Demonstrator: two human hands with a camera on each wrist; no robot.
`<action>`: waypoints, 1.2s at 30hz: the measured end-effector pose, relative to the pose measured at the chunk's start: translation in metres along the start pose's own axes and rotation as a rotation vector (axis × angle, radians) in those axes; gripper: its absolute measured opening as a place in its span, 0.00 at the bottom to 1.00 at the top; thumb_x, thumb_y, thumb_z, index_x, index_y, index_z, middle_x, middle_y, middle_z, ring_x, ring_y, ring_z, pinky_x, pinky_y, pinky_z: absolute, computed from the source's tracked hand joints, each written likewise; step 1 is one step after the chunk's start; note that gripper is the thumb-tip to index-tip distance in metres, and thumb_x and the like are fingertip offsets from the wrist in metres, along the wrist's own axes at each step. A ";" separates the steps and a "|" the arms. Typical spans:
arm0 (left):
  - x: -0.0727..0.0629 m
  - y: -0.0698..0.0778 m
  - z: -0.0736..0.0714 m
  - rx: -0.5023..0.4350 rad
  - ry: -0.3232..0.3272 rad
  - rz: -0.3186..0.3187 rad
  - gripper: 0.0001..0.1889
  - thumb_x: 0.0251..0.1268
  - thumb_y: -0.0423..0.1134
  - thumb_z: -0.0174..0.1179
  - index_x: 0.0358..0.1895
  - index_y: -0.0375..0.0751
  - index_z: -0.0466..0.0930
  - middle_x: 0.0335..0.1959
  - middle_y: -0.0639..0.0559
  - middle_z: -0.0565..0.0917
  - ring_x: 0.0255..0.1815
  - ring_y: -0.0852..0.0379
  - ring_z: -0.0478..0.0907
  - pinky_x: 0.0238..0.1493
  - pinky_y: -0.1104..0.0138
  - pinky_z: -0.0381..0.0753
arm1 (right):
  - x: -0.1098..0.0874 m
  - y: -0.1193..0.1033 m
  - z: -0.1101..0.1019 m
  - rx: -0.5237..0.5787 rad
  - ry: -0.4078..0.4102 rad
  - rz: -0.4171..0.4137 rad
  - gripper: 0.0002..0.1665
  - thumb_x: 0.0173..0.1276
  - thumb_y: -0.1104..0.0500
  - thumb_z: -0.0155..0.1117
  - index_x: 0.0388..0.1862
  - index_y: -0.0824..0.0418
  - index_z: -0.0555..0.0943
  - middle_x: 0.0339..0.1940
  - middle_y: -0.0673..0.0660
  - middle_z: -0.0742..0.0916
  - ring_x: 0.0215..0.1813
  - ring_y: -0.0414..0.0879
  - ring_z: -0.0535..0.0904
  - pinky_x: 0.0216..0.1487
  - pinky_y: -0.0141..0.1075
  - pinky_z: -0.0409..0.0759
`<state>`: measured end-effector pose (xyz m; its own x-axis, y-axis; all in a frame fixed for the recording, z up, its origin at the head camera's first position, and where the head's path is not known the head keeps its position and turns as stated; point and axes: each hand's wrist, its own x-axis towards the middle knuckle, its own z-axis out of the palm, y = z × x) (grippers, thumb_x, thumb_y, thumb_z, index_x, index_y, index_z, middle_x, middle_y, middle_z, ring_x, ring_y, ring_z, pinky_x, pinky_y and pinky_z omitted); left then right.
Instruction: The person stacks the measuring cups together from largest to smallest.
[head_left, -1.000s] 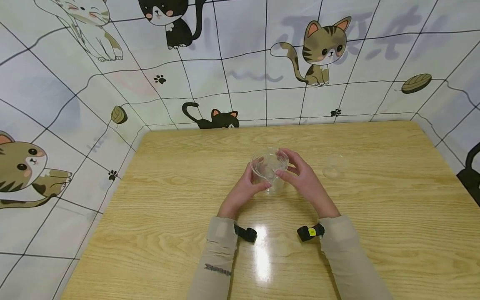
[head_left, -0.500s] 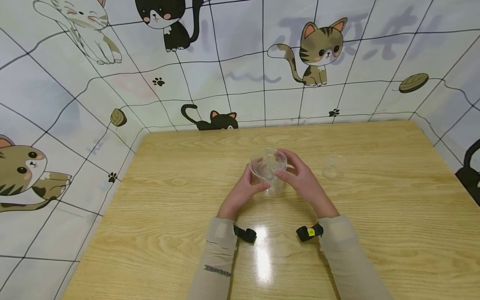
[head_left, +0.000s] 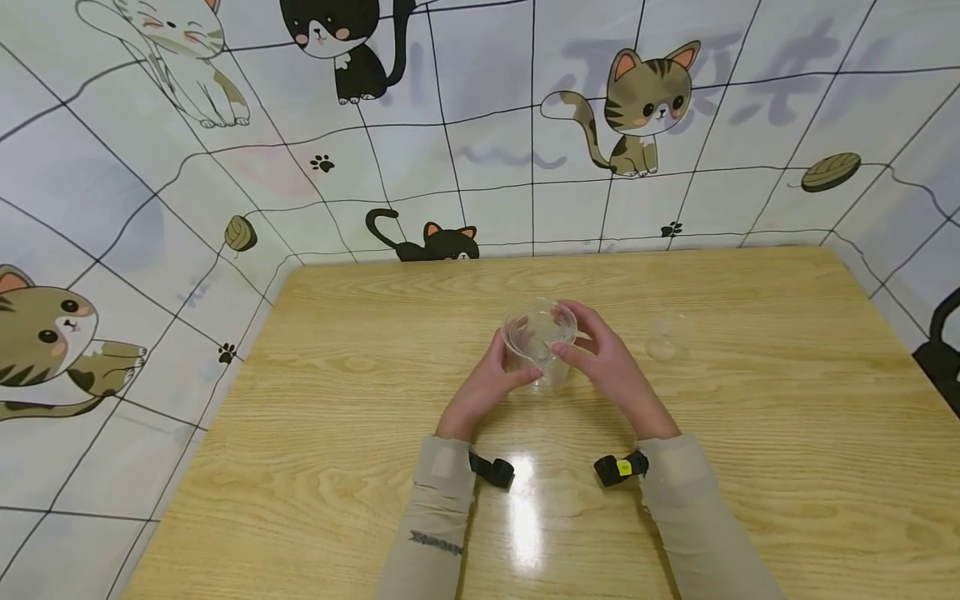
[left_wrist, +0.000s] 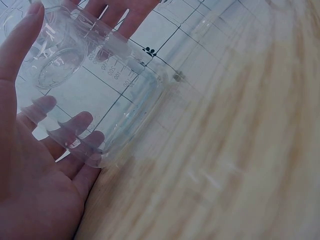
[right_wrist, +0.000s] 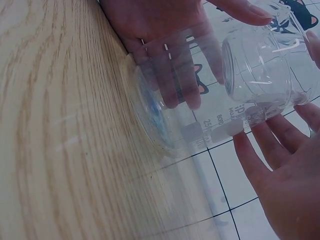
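On the table, between both hands, stands a large clear beaker (head_left: 551, 377) with printed volume marks on its side. A smaller clear glass vessel (right_wrist: 257, 70), its own kind hard to tell, sits nested in the beaker's upper part. My left hand (head_left: 491, 379) holds the left side, its thumb near the rim and its fingers round the wall. From the right, my right hand (head_left: 603, 354) grips the same beaker, thumb in front and fingers behind. The left wrist view shows the inner vessel's round base (left_wrist: 60, 67) through the wall.
Right of the hands, another faint clear glass vessel (head_left: 666, 337) stands on the wooden table (head_left: 337, 433). A white backdrop (head_left: 487, 142) with grid lines and cartoon cats rises behind the table's far edge and along its sides.
Hands and beaker keep their places. The whole head view shifts slightly, and the inner vessel's rim looks almost the same.
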<state>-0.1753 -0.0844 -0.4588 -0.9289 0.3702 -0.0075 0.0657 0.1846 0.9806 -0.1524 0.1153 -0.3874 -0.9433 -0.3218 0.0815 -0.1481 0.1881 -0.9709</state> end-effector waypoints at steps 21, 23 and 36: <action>0.001 -0.001 0.000 -0.022 -0.013 0.009 0.41 0.46 0.55 0.66 0.64 0.71 0.51 0.65 0.61 0.58 0.66 0.61 0.53 0.63 0.57 0.51 | 0.001 0.004 -0.002 0.001 -0.006 -0.003 0.35 0.63 0.51 0.58 0.67 0.47 0.57 0.66 0.53 0.64 0.61 0.58 0.65 0.51 0.51 0.71; 0.001 0.000 0.000 -0.034 -0.014 0.015 0.41 0.45 0.54 0.66 0.64 0.70 0.51 0.65 0.60 0.58 0.66 0.61 0.53 0.63 0.57 0.52 | 0.001 0.004 -0.002 0.003 -0.005 -0.001 0.35 0.63 0.50 0.58 0.67 0.46 0.57 0.66 0.53 0.64 0.61 0.57 0.65 0.51 0.51 0.70; 0.000 0.002 0.000 -0.033 -0.018 0.010 0.41 0.46 0.54 0.65 0.64 0.70 0.51 0.65 0.62 0.57 0.66 0.63 0.51 0.64 0.59 0.49 | 0.001 0.004 -0.003 0.007 -0.007 -0.003 0.35 0.63 0.51 0.58 0.67 0.47 0.57 0.65 0.54 0.65 0.61 0.58 0.65 0.50 0.51 0.71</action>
<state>-0.1751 -0.0838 -0.4566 -0.9217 0.3878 -0.0012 0.0623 0.1511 0.9866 -0.1548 0.1182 -0.3903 -0.9406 -0.3293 0.0830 -0.1490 0.1803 -0.9723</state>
